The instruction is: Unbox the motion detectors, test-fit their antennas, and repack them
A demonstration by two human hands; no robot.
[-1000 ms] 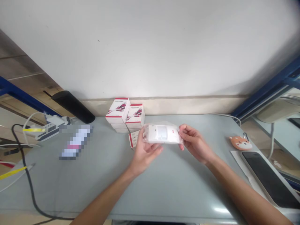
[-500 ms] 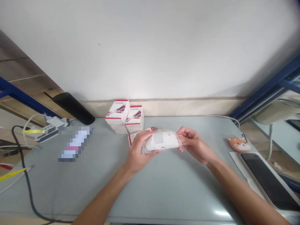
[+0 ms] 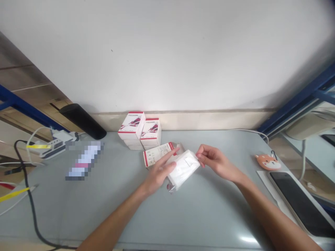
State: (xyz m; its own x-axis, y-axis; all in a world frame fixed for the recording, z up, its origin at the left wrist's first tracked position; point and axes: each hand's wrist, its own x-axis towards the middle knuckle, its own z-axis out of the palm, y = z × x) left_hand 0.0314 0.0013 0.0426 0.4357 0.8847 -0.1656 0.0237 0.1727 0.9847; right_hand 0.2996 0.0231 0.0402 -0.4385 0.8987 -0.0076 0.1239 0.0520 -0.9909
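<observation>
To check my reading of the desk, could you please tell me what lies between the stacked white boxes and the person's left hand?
In the head view, a red-edged white leaflet lies there, between the stacked white boxes and the left hand.

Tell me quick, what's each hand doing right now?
Left hand: holding the plastic-wrapped white device from below, fingers spread.
Right hand: closed in a pinch on the device's right end.

Two hands [image 3: 158, 173] [image 3: 217, 162], one device [image 3: 183, 168], two box stacks [image 3: 131, 130] [image 3: 151, 133]
</observation>
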